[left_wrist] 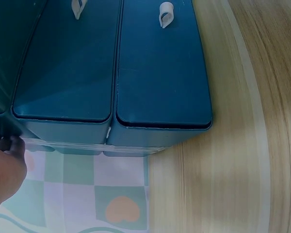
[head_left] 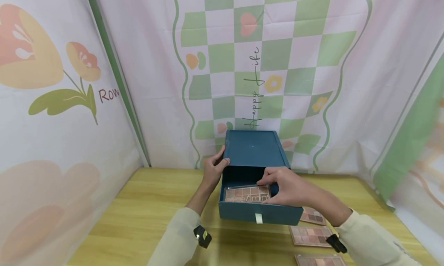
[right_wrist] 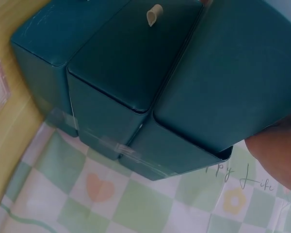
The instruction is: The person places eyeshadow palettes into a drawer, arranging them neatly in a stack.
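Note:
A blue drawer cabinet point(head_left: 254, 148) has its top drawer point(head_left: 243, 212) pulled out towards me, a pale pull tab on its front. Inside the drawer lies an eyeshadow palette point(head_left: 239, 194) with a clear lid and lettering that includes "mini". My right hand point(head_left: 291, 187) reaches over the drawer's right side and pinches the palette's right end between thumb and fingers. Against the cabinet's left side, near its upper front corner, rests my left hand point(head_left: 212, 171) with fingers fairly straight. The left wrist view catches only part of that hand point(left_wrist: 7, 167) beside the cabinet.
More eyeshadow palettes point(head_left: 312, 236) lie on the wood-grain table point(head_left: 138, 216) at the right, by the cabinet. Two closed lower drawers point(left_wrist: 162, 68) show in the left wrist view. Behind stands a checked fabric backdrop point(head_left: 227, 58); fabric also hangs at both sides.

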Available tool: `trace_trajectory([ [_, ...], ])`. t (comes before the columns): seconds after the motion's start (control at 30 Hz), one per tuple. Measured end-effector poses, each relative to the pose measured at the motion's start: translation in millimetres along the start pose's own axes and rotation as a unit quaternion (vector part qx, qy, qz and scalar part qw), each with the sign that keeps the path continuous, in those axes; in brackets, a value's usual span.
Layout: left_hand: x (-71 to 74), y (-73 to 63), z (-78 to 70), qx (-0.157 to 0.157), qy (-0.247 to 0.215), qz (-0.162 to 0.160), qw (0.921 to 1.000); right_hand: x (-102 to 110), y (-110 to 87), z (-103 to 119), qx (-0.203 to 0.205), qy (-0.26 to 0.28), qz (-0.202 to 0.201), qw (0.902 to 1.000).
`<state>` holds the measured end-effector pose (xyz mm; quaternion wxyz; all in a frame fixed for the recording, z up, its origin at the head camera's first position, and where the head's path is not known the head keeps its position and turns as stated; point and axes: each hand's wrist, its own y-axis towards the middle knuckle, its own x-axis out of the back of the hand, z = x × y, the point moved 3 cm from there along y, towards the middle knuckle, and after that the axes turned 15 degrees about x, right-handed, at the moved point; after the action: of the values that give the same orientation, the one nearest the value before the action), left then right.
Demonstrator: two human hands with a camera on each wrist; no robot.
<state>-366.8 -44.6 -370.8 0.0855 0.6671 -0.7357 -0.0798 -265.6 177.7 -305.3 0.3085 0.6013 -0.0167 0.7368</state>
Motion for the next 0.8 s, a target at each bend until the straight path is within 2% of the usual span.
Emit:
trace_trajectory([
  [0.6, -0.2, 0.1, 1.0, 0.010, -0.003, 0.005, 0.9999, -3.4, 3.1, -0.4, -0.011, -0.053, 0.028, 0.9982],
  [0.8, 0.2, 0.8, 2.5, 0.015, -0.009, 0.006, 0.9998, -2.6, 3.1, 1.2, -0.011, -0.052, 0.017, 0.9985],
])
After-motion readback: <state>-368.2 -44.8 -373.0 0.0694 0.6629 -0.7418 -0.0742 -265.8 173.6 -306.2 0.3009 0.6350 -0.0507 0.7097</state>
